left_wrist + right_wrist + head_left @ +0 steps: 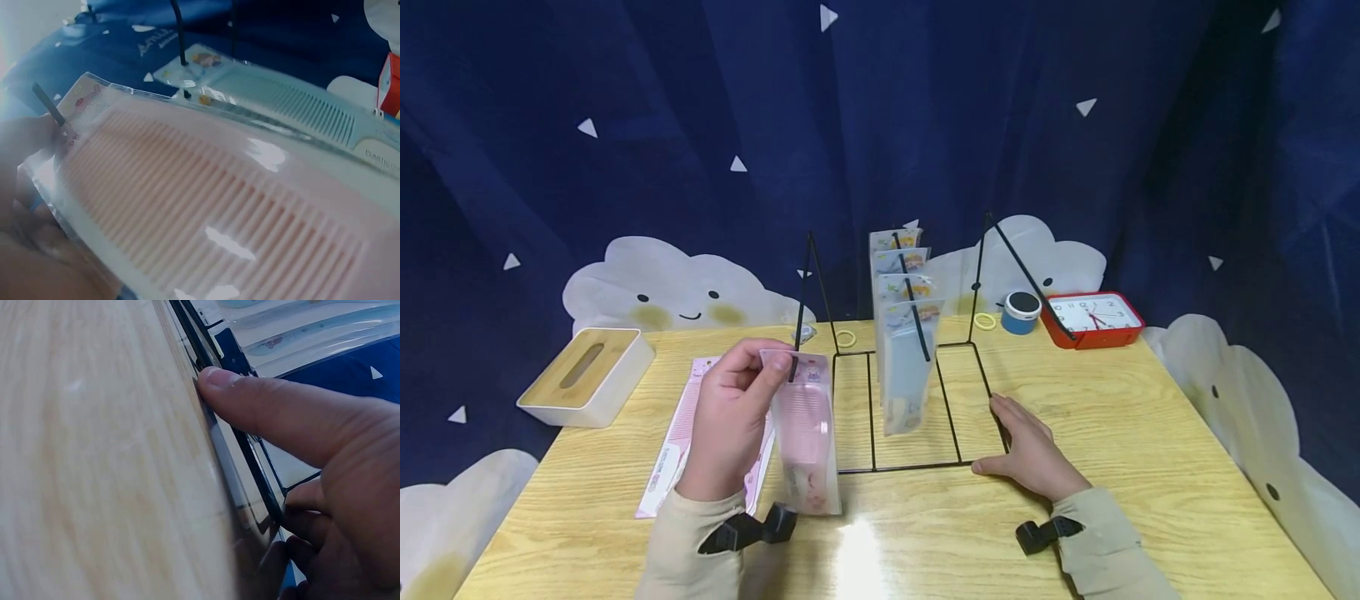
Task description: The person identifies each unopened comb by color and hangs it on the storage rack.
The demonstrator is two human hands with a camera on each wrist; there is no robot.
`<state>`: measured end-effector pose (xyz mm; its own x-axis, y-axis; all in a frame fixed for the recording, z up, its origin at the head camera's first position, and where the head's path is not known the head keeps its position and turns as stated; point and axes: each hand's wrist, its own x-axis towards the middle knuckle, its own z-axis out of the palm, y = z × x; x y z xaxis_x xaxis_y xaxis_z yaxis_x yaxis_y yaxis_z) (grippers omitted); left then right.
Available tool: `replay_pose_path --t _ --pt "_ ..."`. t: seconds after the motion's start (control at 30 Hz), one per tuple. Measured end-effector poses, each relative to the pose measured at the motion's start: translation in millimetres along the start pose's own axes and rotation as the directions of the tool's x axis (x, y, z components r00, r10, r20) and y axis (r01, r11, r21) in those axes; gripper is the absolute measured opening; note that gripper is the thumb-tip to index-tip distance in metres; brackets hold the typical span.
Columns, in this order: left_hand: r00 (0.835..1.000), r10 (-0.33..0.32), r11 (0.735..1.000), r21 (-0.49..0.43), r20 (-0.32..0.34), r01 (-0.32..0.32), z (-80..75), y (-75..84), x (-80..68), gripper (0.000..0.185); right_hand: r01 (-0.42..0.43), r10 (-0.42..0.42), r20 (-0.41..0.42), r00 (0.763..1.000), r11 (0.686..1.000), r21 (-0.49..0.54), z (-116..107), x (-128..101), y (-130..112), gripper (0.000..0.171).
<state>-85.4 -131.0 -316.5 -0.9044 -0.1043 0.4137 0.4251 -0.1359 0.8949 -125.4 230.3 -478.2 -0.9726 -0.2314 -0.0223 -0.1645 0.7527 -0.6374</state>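
Note:
My left hand (730, 421) pinches the top of a pink comb in a clear packet (805, 425) between thumb and fingers. A hook end of the black wire rack (898, 467) pokes through the packet's top, as the left wrist view also shows. Several packaged combs, the front one pale blue (910, 367), hang in a row from the middle hook. Around the rack's front right corner my right hand (1033, 450) holds the base, thumb at the front bar and fingers at the side bar. In the right wrist view the fingers (306, 512) bend at the black bar.
Flat on the table, partly behind my left arm, lies a pink-and-white printed card pack (677, 433). A wood-topped tissue box (587, 375) stands at the left. Beyond the rack's right side are a blue round speaker (1021, 315), a red clock (1093, 319) and a yellow ring (984, 322).

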Motion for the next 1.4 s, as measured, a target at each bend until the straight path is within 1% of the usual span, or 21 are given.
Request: replay_pose_path --t 0.1,0.3,0.57,0.83,0.9,1.07,1.27,1.4 --pt "1.000 -0.010 0.999 0.041 -0.004 0.011 -0.6 -2.4 6.7 0.020 -0.002 0.002 -0.001 1.000 1.000 -0.001 0 0 0 0.114" --pt "1.000 -0.019 0.998 0.059 -0.001 0.019 1.8 -5.6 23.3 0.014 0.007 -0.007 -0.002 1.000 1.000 0.002 -1 0 0 0.114" --pt "0.998 -0.057 0.995 0.082 -0.012 0.058 7.5 -11.3 50.9 0.005 0.018 -0.018 -0.006 1.000 1.000 -0.008 -1 0 1 0.111" --pt "0.995 -0.092 0.995 0.026 -0.025 0.092 8.5 -19.2 77.4 0.004 0.026 -0.026 -0.003 1.000 1.000 -0.003 -1 1 2 0.110" --pt "0.994 -0.100 0.994 0.036 -0.030 0.102 7.1 -20.8 83.2 0.004 0.025 -0.025 -0.001 1.000 1.000 0.000 -1 1 2 0.109" --pt "0.992 -0.122 0.988 0.093 -0.045 0.126 4.9 -23.2 96.6 0.007 0.027 -0.027 0.004 1.000 1.000 0.011 -1 0 1 0.108" --pt "0.987 -0.141 0.984 0.097 -0.081 0.148 10.8 -28.4 113.5 0.008 0.034 -0.034 -0.001 0.999 0.999 0.008 -1 0 2 0.108" --pt "0.983 -0.157 0.980 0.111 -0.092 0.167 12.9 -31.7 124.1 0.009 0.043 -0.043 -0.004 0.999 0.999 0.004 -1 -1 3 0.108"
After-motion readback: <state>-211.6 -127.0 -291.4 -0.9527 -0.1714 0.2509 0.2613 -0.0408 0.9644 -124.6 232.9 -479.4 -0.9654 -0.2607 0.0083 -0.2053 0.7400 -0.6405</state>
